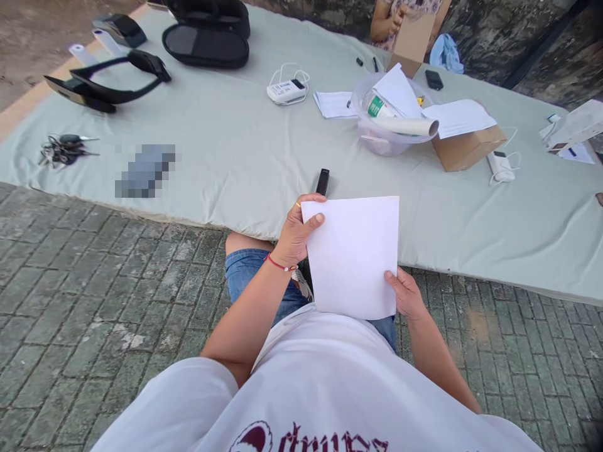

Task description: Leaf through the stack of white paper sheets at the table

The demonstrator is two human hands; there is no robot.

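I hold a blank white sheet of paper over my lap. My left hand grips its upper left corner, thumb on top. My right hand pinches its lower right edge. A small black stick-shaped device lies on the grey-green cloth just beyond the sheet.
On the cloth lie keys, a black headset, a black case, a white device with cable, a clear bowl with rolled paper, a cardboard box and papers. Another person's hands hold a box at the far edge. Brick paving surrounds.
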